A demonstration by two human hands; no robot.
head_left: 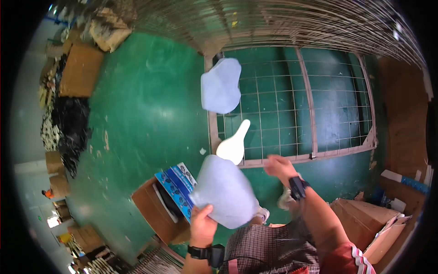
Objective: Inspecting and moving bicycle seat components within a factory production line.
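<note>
My left hand (204,226) grips the lower left edge of a broad, pale blue-grey pad (226,192) with rounded corners, thumb on top. My right hand (279,168) is apart from the pad, in the air off its upper right side. Its fingers are blurred and look bent, and I see nothing clearly in them. Just beyond the pad, a cream-white piece shaped like a bicycle saddle (232,148) lies by the corner of a wire-mesh rack (273,109), its narrow end pointing away. A second pale blue-grey pad (222,86) rests farther up on the rack's left edge.
An open cardboard box (157,210) with a blue-and-white printed flap stands at lower left. Flattened cardboard (367,223) lies at lower right. Many thin rods (319,23) span the top. Black bags (70,130) and a brown carton (81,71) line the left of the green floor (141,114).
</note>
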